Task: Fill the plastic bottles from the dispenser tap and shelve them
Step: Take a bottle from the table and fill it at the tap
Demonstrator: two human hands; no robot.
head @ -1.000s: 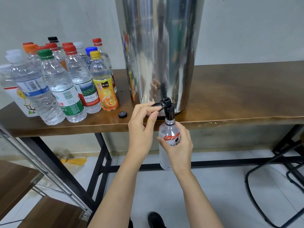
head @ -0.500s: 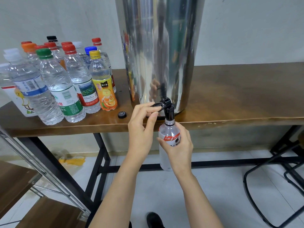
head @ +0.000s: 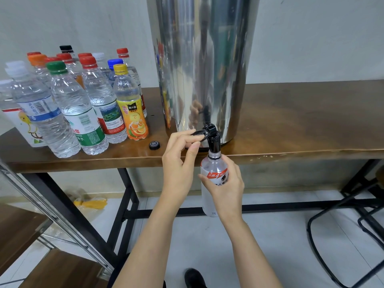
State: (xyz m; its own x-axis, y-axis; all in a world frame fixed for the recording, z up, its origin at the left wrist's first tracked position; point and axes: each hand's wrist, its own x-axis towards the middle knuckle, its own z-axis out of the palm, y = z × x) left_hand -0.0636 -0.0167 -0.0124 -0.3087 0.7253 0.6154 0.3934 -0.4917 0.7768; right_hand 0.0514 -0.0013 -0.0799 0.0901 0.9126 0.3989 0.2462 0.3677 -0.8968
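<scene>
Left hand (head: 178,169): raised in front of the table edge; its fingers and thumb pinch the black lever (head: 199,133), which sticks out at 9 o'clock from the tap (head: 214,140).
Right hand (head: 226,188): curled round the middle of the bottle (head: 209,166), thumb across the label, gripping it from the 3 o'clock side.
Bottle: clear plastic with a white and red label, uncapped, upright, at 6 o'clock from the tap. Its mouth meets the spout, and its body hangs in front of and below the table edge.
Fill level: I cannot tell; the hand and label cover most of it.
Dispenser (head: 203,65): a tall shiny steel drum standing on the table (head: 301,121) near its front edge, with the tap at its foot, over the edge.
Cap (head: 154,145): small and black, lying loose on the table at 9 o'clock from the tap, just left of the left hand's fingers.
Other bottles (head: 72,100): a tight cluster of capped bottles standing at 9 o'clock from the dispenser, with caps of red, orange, green, blue, white and black.
Juice bottle (head: 131,109): yellow cap and orange label, the one in the cluster nearest the dispenser.
Shelf (head: 18,229): brown boards in a metal frame, at 8 o'clock from the hands, low beside the table.
Stool (head: 342,225): a black metal frame on the floor at 4 o'clock.
Shoe (head: 194,277): black, on the pale floor at 6 o'clock, between the forearms.
</scene>
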